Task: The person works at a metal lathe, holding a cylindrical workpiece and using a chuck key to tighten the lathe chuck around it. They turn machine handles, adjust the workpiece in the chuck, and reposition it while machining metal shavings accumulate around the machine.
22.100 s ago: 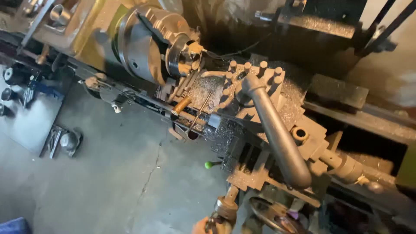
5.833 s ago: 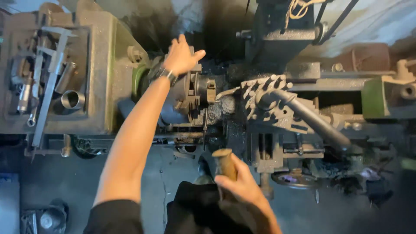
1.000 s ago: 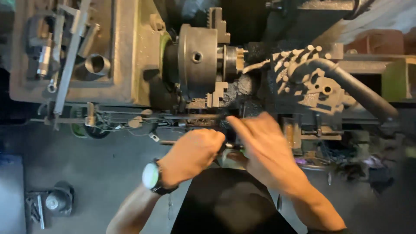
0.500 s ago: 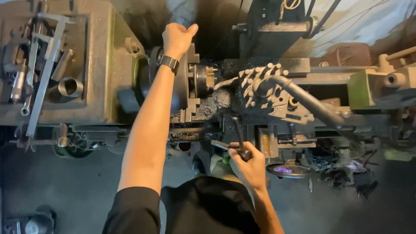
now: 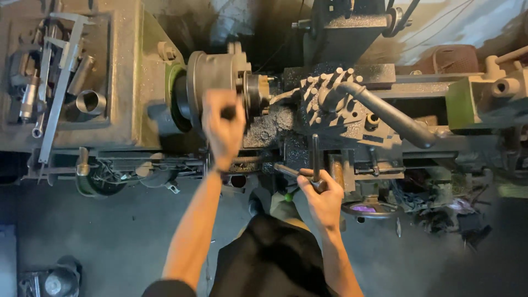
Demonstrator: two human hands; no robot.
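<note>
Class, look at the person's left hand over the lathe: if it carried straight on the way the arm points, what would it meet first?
Probably the round chuck: the left hand lies blurred right in front of it, arm pointing up the picture. Depth is unclear.

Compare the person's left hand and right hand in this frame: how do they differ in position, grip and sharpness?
The left hand reaches up to the round chuck, arm stretched out; the right hand stays low near the body, at the carriage. The left hand is closed around a dark handle in front of the chuck; the right hand grips a crank handle. The left hand is motion-blurred; the right hand is sharp. Both are bare and closed on lathe parts.
</note>
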